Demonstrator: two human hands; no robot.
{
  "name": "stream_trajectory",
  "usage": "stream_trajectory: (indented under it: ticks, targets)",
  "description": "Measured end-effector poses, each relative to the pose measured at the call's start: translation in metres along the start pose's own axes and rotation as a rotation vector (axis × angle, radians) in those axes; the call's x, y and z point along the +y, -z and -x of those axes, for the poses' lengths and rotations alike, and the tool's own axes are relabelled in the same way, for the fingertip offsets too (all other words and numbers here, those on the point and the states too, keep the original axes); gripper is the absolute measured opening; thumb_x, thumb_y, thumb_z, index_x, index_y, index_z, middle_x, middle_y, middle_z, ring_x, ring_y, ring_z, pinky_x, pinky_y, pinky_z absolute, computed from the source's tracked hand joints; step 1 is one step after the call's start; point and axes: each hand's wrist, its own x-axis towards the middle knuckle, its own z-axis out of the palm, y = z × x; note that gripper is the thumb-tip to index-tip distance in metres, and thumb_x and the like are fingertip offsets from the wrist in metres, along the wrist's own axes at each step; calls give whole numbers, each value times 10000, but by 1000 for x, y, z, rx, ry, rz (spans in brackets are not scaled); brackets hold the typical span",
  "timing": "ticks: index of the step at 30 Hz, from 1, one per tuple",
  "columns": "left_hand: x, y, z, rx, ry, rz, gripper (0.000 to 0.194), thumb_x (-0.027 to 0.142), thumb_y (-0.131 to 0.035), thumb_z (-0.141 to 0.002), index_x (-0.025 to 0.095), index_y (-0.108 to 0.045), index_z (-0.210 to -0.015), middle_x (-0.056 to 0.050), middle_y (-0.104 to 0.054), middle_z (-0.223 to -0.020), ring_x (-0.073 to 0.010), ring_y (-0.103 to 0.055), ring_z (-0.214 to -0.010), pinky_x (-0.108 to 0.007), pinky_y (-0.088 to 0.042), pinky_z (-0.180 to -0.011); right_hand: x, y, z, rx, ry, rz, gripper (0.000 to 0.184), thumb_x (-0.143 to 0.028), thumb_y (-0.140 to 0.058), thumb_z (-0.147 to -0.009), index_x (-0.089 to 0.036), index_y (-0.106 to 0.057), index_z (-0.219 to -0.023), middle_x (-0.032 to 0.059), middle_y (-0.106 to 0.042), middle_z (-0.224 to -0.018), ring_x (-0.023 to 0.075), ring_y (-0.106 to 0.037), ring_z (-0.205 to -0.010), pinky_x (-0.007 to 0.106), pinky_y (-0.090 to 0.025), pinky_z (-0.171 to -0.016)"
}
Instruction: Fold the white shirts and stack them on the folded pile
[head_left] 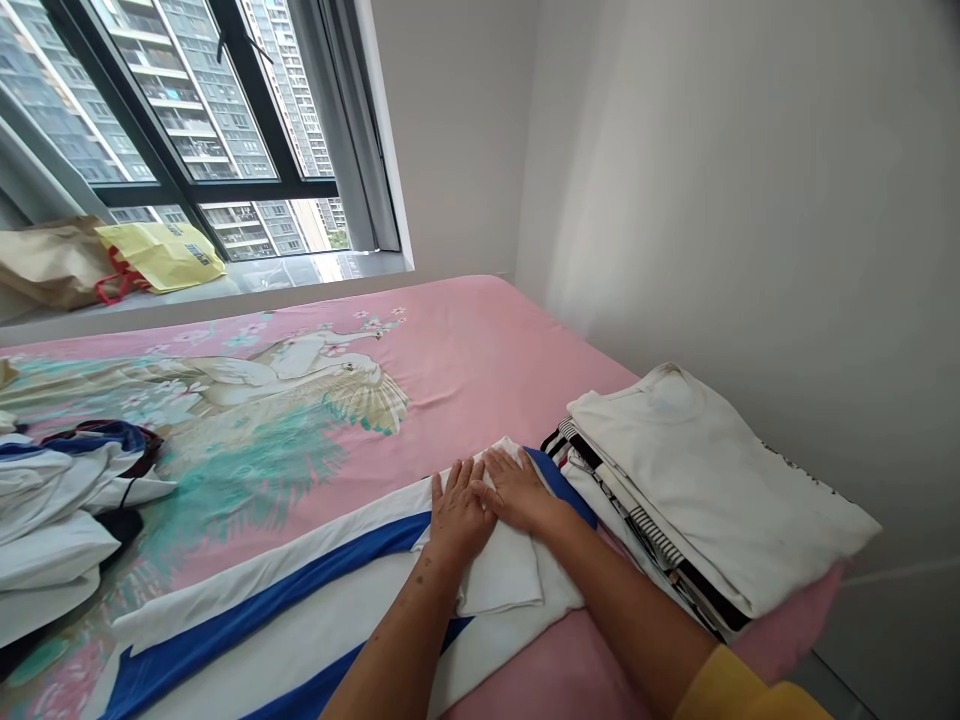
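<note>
A white garment with wide blue bands [300,610] lies spread on the bed, partly folded over at its right end. My left hand [460,510] presses flat on the folded cloth, fingers stretched out. Beside it, my right hand [516,492] also rests flat on the fabric, its thumb touching my left hand. Neither hand grips anything. Close to the right forearm sits a stack of folded clothes [712,490], topped by a white shirt. Part of the garment is hidden under my forearms.
Pink bedding [480,350] with a bird and flower print covers the bed. Crumpled white and dark clothes [67,510] lie in a heap at the left. On the windowsill rest a brown paper bag [52,260] and a yellow bag [165,252]. A wall [750,200] runs along the right.
</note>
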Motion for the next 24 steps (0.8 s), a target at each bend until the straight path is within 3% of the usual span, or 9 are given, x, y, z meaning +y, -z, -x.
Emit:
stream_trajectory:
  ticks: [7,12,16,21,24]
  targets:
    - [1,1,1,18,-3,-3,564,369,-302,-891,238,-324,-1439,-7,-315,-1506,-223,-201,-1414,-517,-93,-1155,-5,2,-11,76,-89,158,833,-624,-208,-894,-5,-246,-1449,194,-186,-1517,260,-60,-1428,455,183,-1099]
    - [-1,-3,2,34,6,7,555,366,-277,-897,226,-346,-1429,-21,-329,-1500,-216,-209,-1411,-514,-79,-1156,1,-9,-13,37,-136,112,831,-641,-200,-885,-39,-250,-1456,172,-170,-1526,258,-39,-1429,490,165,-1096]
    - [0,-2,3,-19,1,30,579,368,-275,-892,202,-308,-1446,-43,-307,-1512,-222,-172,-1422,-525,-46,-1156,9,-19,-24,97,-188,78,817,-623,-205,-892,-34,-238,-1456,167,-151,-1531,254,-20,-1429,509,180,-1083]
    - [-4,18,10,-167,-34,83,596,442,-329,-872,239,-331,-1433,-38,-326,-1506,-223,-225,-1406,-511,-123,-1152,12,-27,-21,149,-194,12,724,-577,-353,-874,-109,-341,-1426,150,-247,-1508,242,-121,-1421,491,130,-1107]
    - [-34,39,32,-183,0,73,578,521,-316,-876,304,-355,-1411,5,-364,-1488,-190,-265,-1391,-488,-173,-1145,15,-31,-17,144,-173,29,685,-556,-359,-878,-140,-358,-1422,137,-245,-1511,269,-125,-1419,504,111,-1109]
